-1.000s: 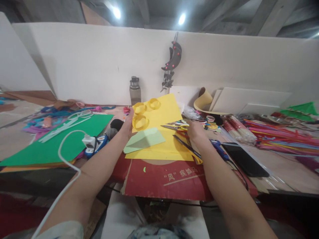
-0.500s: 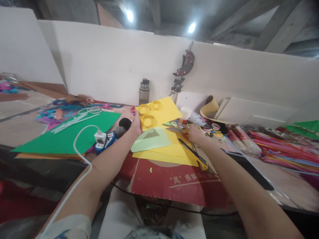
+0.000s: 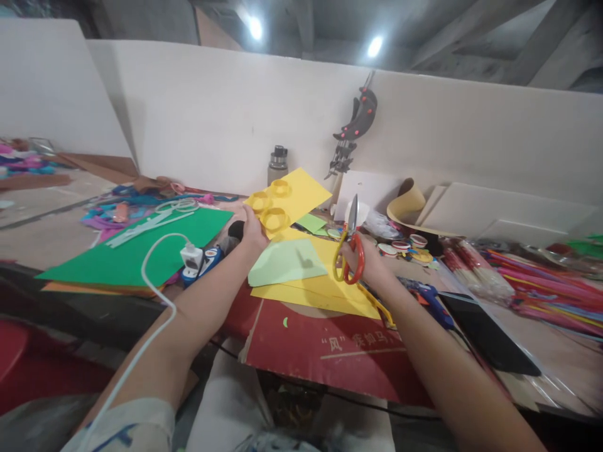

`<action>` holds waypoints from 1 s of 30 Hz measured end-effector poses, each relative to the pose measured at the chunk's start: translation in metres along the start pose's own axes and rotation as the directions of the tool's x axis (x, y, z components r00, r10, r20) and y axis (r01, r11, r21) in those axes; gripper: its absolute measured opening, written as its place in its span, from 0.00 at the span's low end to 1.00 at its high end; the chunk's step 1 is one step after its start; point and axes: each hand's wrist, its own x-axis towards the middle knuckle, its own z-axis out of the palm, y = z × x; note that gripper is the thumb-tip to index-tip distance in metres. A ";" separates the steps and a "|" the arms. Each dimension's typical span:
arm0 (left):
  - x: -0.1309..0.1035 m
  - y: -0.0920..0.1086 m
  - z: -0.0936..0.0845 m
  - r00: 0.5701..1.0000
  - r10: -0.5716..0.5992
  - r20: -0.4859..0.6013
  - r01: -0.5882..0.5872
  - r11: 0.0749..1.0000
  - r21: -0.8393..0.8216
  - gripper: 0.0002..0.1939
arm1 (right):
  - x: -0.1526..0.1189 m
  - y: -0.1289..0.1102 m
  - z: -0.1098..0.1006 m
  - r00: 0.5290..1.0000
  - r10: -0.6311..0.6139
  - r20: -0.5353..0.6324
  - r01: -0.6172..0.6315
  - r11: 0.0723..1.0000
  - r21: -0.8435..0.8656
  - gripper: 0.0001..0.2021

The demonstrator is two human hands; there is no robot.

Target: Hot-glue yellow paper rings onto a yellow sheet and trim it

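Note:
My left hand [image 3: 254, 231] grips the lower left edge of a yellow paper sheet [image 3: 304, 196], raised and tilted above the table. Three yellow paper rings [image 3: 274, 220] stand on that sheet. In my right hand [image 3: 365, 257] is a pair of scissors [image 3: 350, 242] with one red and one yellow handle, blades pointing up and looking closed. Below and between my hands, a pale green sheet [image 3: 287, 262] lies over more yellow sheets [image 3: 330, 298], which rest on a red printed board [image 3: 301, 351].
Green sheets [image 3: 141, 254] and a white plug [image 3: 191, 256] with its cable lie left. A glue gun [image 3: 436, 304], a dark phone-like slab [image 3: 490, 336] and colourful craft stems [image 3: 546, 295] lie right. A bottle [image 3: 277, 164] stands behind, near the white partition [image 3: 211, 113].
My right hand has lifted the scissors off the table, blades now upward. My left hand has raised the yellow sheet with its rings slightly and moved it left.

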 end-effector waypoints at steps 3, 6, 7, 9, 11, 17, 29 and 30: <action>-0.001 0.000 0.000 1.000 0.013 -0.024 -0.012 0.999 0.046 0.37 | -0.015 -0.009 0.014 0.998 -0.064 0.007 0.061 0.977 0.204 0.15; -0.002 -0.002 0.000 1.000 0.013 -0.013 -0.012 0.998 0.065 0.37 | -0.032 -0.013 0.014 0.996 -0.057 0.069 0.040 0.972 0.233 0.18; -0.002 -0.003 -0.001 1.000 0.008 -0.002 -0.008 0.998 0.063 0.38 | -0.037 -0.013 0.012 0.991 -0.109 0.074 0.089 0.969 0.230 0.18; -0.002 -0.005 -0.001 1.000 -0.004 0.009 0.004 0.998 0.061 0.38 | -0.044 -0.014 0.008 0.983 -0.159 0.094 0.143 0.977 0.158 0.21; -0.002 -0.005 -0.001 1.000 -0.007 -0.006 0.008 0.998 0.065 0.38 | -0.048 -0.016 0.004 0.985 -0.117 0.126 0.099 0.985 0.143 0.20; -0.007 0.000 0.004 0.997 0.042 -0.069 -0.036 0.995 0.090 0.34 | -0.048 -0.026 0.001 0.980 0.045 0.195 -0.015 0.988 -0.153 0.09; -0.022 -0.021 0.015 0.999 0.036 0.013 -0.037 0.996 0.080 0.34 | -0.050 -0.023 0.012 0.973 0.054 0.224 -0.040 0.997 -0.068 0.12; -0.024 -0.022 0.016 0.999 0.032 0.009 -0.033 0.995 0.093 0.34 | -0.050 -0.023 0.013 0.973 0.060 0.222 -0.049 0.997 -0.053 0.12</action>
